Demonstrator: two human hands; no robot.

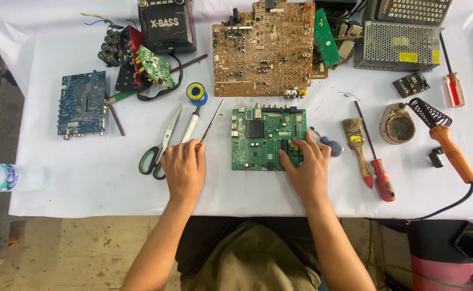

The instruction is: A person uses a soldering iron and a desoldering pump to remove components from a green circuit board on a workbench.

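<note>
Green circuit board (268, 138) lies flat at counter centre, on the white cloth (85, 178). Rigid laminate, thin, prob. light; top studded w/ a black finned heatsink, small caps, connectors along the far edge. Judged fragile on the component side and at solder joints, so best held by bare edges or corners, not by the parts. Won't flex much; cloth under it should keep it from sliding.

Right hand (307, 168) rests on the board's near right corner, fingers (300, 146) spread and pressed flat on it, not closed round anything.

Left hand (184, 168) sits left of the board, fingers curled round the near end of a thin metal probe-like tool (210, 124) w/ an orange tip at the grip; shaft slants far-right toward the board's far left corner. Slim, hard, smooth steel.

Just left of that: white-handled tool (190, 125), then scissors (160, 146), steel blades, green-black loops. Blue solder spool (197, 92) beyond.

Far centre: big brown circuit board (260, 51), dense, matte. Far left: blue circuit board (83, 103).

Right: bristle brush (356, 143), red-handled screwdriver (379, 172), orange soldering iron (452, 151) w/ coil stand, perforated metal box (398, 46).
</note>
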